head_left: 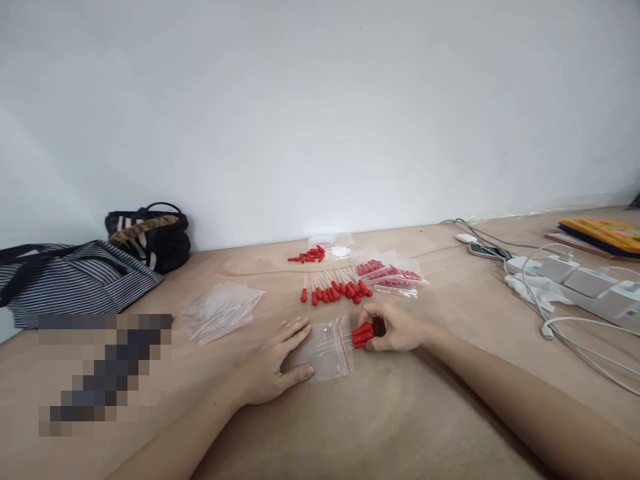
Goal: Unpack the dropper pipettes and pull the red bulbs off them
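Observation:
My left hand [280, 363] lies with fingers apart on a clear zip bag [327, 363] with a red line along its mouth. At that mouth, my right hand [393, 328] pinches several droppers [362, 335] by their red rubber bulbs. Their clear glass stems reach inside the bag. Beyond the hands, more red-bulbed droppers [335, 291] lie side by side in a row, bulbs toward me. Loose red rubber bulbs [311, 255] sit in a small heap behind that row.
Filled zip bags [393, 270] lie at the back right of the row. Flat clear bags [223, 310] are stacked at left. A striped bag [75, 277] and a black bag [163, 240] stand far left. Chargers [583, 275] with cables occupy the right. A blurred patch [107, 367] hides something.

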Tool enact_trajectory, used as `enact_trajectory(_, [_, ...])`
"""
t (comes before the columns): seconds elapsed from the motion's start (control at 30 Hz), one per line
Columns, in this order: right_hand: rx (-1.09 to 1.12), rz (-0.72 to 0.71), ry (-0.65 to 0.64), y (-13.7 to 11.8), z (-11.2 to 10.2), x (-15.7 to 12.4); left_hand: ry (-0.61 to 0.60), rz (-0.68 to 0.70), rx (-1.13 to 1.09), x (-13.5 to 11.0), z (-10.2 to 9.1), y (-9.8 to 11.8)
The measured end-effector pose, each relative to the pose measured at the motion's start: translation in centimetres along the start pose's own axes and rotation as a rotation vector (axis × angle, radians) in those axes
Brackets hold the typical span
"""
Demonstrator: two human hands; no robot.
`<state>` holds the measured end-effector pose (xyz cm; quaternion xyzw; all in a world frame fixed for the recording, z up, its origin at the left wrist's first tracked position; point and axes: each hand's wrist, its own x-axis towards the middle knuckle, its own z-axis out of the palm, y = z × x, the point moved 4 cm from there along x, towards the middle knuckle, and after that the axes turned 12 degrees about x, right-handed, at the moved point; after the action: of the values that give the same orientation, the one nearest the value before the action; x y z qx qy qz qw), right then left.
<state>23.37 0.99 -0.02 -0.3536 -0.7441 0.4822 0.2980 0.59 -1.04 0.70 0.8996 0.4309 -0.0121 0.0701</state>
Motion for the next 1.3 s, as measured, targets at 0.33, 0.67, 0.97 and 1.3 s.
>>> enact_trajectory(0.33, [-0.113,-0.056,-0.068,-0.4,0.4,0.3,-0.011,-0.02,-0.009,0.0,-0.2,-0.2])
enact_trajectory(0.67, [-0.307,0.306,-0.172,0.6,-4.3,-1.0,-0.007,-0.023,-0.029,-0.1,-0.9,-0.1])
enact_trajectory(0.97, [-0.029,0.488,-0.262,0.7,-4.4,-1.5,0.049,-0.062,-0.067,-0.4,-0.9,-1.0])
enact_trajectory(1.3, [0.433,0.393,-0.047,-0.2,-4.3,0.1,0.427,-0.179,-0.273,0.5,-2.1,-1.5])
